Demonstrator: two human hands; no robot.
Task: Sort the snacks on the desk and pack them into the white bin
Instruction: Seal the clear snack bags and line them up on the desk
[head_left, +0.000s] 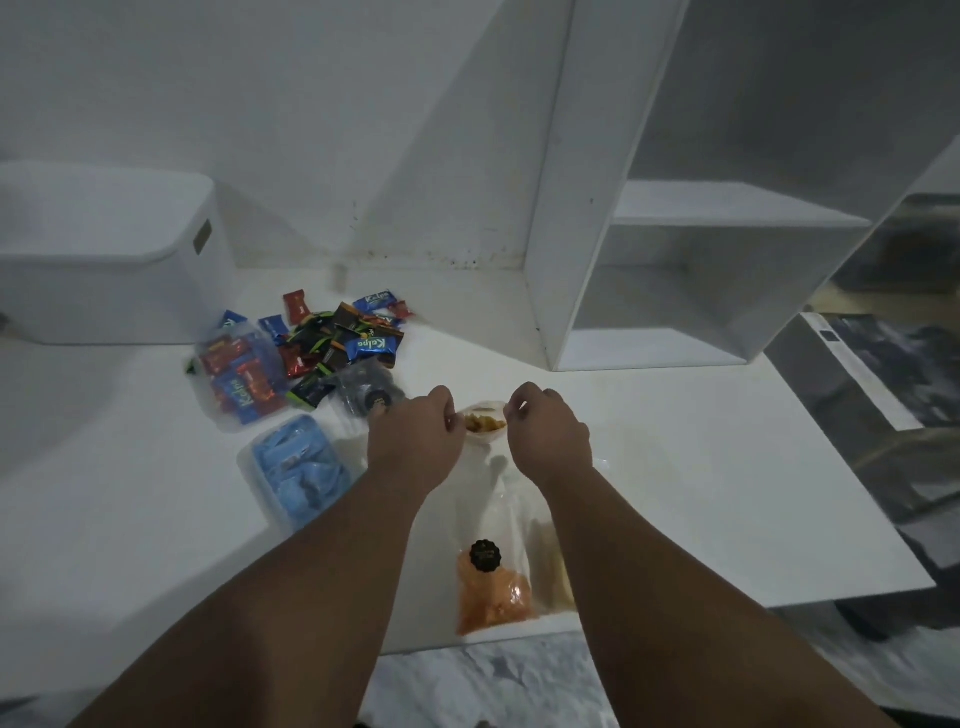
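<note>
- Sat at the upper left of the frame: a white bin with its lid on, resting on the white desk, well apart from both hands.
- Lay just right of the bin, left of centre: a clear bag of red and blue wrapped candies, and behind it a loose heap of small wrappers in blue, red and black with green.
- Rested below that bag, lower left of centre: a clear container of light-blue packets.
- Showed dark and blurred between the heap and the left hand: a clear packet with a black round label; contents could not be told.
- Reached in at centre: left hand, fingers curled shut, pinching the left edge of a small clear bag of yellowish snacks.
- Held the same bag's right edge, just right of centre: right hand, fingers likewise closed in a pinch.
- Lay between the forearms at lower centre, near the desk's front edge: a clear bag of orange snacks with a black round label, and beside it on the right a pale packet, partly hidden by the right forearm.
- Stood at the upper right: a white open shelf unit on the desk.
</note>
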